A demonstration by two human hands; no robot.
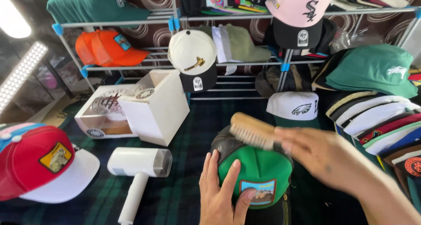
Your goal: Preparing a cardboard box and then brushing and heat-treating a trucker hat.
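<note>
Cap-crowded shelves behind; left hand lies flat, steadying the green cap, right hand gripping the brush above its crown, brushing underway.

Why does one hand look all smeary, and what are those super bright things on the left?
Head view: the right hand holding the wooden bristle brush is motion-blurred; the left hand on the green mesh cap looks sharp; the white lamps at left are glaring, overexposed.

Left hand steadying green cap, right hand holding brush
</note>
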